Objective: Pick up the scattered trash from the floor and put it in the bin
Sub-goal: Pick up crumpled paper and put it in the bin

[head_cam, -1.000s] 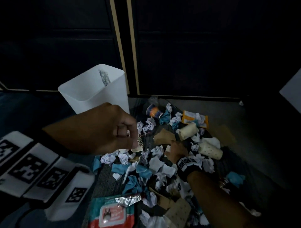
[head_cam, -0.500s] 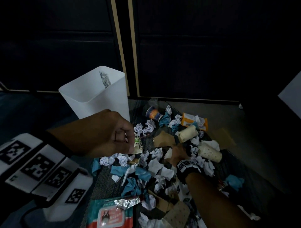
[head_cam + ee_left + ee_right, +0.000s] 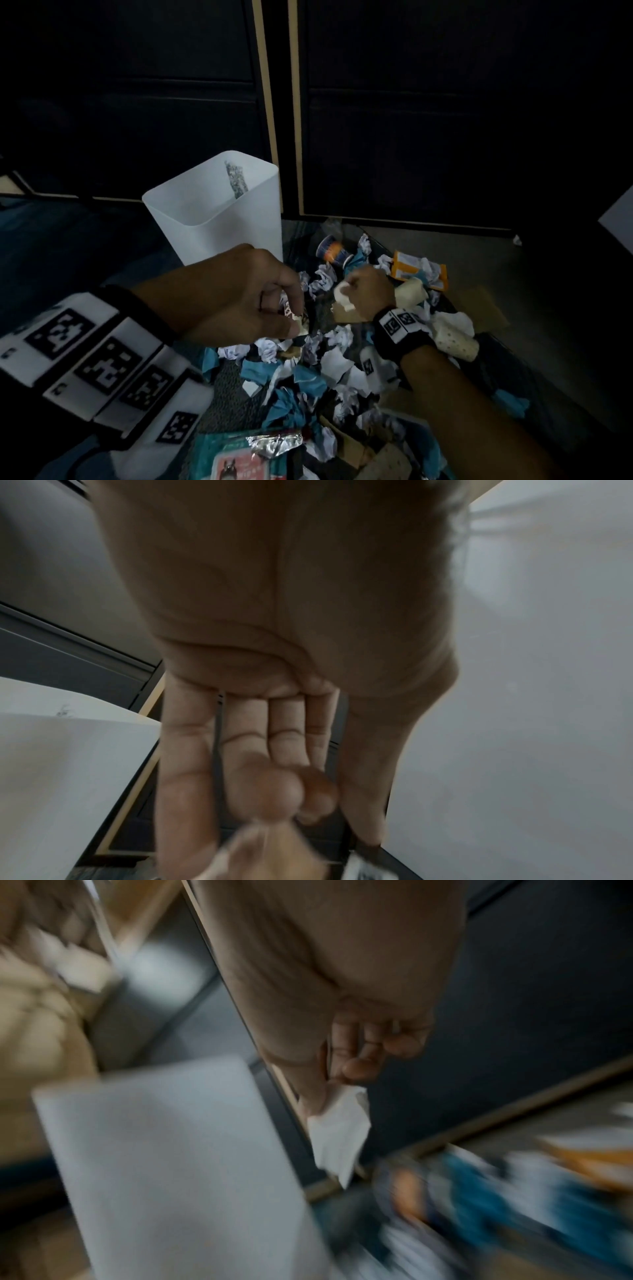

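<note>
A tall white bin (image 3: 219, 219) stands at the left of a heap of crumpled white and blue paper (image 3: 308, 373) on the floor. My left hand (image 3: 291, 315) hovers just in front of the bin and pinches a small printed wrapper (image 3: 294, 317), seen blurred as a wrapper (image 3: 270, 850) in the left wrist view. My right hand (image 3: 349, 291) is raised above the heap, right of the left hand, and grips a crumpled white paper (image 3: 342, 296). In the right wrist view that paper (image 3: 339, 1134) hangs from the fingers beside the bin (image 3: 178, 1164).
Dark cabinet doors (image 3: 411, 120) with a tan edge close off the back. Paper cups (image 3: 455, 339), an orange packet (image 3: 418, 270), a striped cup (image 3: 330, 251) and a wipes pack (image 3: 239, 466) lie in the heap. Bare floor (image 3: 548, 308) runs to the right.
My right hand has risen off the heap with the white paper and moved left towards the bin. The left hand has stayed in front of the bin with its wrapper.
</note>
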Demonstrator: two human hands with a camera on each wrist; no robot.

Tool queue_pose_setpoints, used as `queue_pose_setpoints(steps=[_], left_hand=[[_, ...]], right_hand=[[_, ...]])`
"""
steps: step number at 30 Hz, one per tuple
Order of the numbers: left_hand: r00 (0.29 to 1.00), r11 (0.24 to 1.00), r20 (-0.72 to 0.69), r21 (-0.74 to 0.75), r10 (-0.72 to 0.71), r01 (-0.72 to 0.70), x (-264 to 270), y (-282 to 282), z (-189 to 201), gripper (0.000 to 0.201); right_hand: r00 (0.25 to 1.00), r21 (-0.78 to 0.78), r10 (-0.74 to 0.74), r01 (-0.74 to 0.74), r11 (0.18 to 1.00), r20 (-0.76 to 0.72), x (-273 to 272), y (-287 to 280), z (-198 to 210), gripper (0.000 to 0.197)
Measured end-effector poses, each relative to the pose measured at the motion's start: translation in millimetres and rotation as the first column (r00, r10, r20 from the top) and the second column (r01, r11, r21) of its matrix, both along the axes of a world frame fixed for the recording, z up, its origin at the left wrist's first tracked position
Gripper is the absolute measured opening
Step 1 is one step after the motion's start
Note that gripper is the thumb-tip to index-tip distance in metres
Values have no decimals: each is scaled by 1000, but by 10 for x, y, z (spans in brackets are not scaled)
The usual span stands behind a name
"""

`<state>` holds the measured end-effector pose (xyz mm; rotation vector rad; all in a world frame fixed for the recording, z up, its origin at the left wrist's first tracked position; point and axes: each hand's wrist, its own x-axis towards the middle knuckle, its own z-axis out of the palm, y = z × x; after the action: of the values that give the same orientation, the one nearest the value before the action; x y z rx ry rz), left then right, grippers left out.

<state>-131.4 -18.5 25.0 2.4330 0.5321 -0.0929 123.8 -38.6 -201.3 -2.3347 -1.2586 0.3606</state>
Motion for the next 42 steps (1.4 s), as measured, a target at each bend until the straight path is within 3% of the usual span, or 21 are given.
queue_pose_setpoints(steps=[2, 5, 10, 12, 19, 22, 25, 27, 30, 33, 37, 39, 42], left_hand=[[1000, 1000, 9, -10, -3, 3, -7, 7, 5, 22], [1000, 1000, 20, -20, -15, 16, -36, 30, 22, 26], [1000, 998, -18, 68, 4, -3, -124, 85, 41, 27], [999, 994, -39, 105, 20, -16, -159, 102, 45, 29], [998, 999, -56, 50, 4, -2, -218, 107, -48, 30], [997, 998, -72, 59, -27, 31, -217, 113, -69, 32], [995, 997, -91, 60, -46, 51, -200, 111, -65, 34], [991, 995, -119, 67, -69, 77, -159, 75, -64, 33], [991, 997, -111, 15, -68, 70, -111, 37, -12, 25], [994, 997, -71, -20, -79, 78, -103, 3, -7, 20], [992, 997, -114, -64, -59, 52, -200, 37, -41, 20], [988, 994, -142, -96, -68, 55, -261, 84, -118, 20], [994, 991, -104, -131, -26, 12, -321, 195, -395, 16]], right_hand=[[999, 184, -31, 36, 982, -28, -127, 189, 394, 22], [995, 464, 10, 38, 885, -100, -340, 490, 949, 6], [989, 828, 149, -86, 554, 3, -832, 909, 1523, 9], [982, 854, 173, -150, 498, 72, -1021, 1114, 1578, 12], [920, 509, 285, -388, 768, 271, -1241, 1554, 1186, 33], [935, 551, 288, -354, 755, 206, -1190, 1487, 1188, 37], [960, 647, 225, -277, 710, 164, -994, 1230, 1141, 25], [982, 614, 146, -187, 767, 117, -754, 1010, 918, 22], [993, 402, 106, -118, 908, 52, -427, 701, 393, 23], [981, 107, 192, -187, 977, -41, -288, 308, -151, 14], [940, -248, 279, -323, 913, -197, -295, -110, -583, 20], [942, -315, 278, -326, 891, -188, -320, -262, -639, 35], [918, -387, 389, -385, 838, -72, -366, -373, -687, 50]])
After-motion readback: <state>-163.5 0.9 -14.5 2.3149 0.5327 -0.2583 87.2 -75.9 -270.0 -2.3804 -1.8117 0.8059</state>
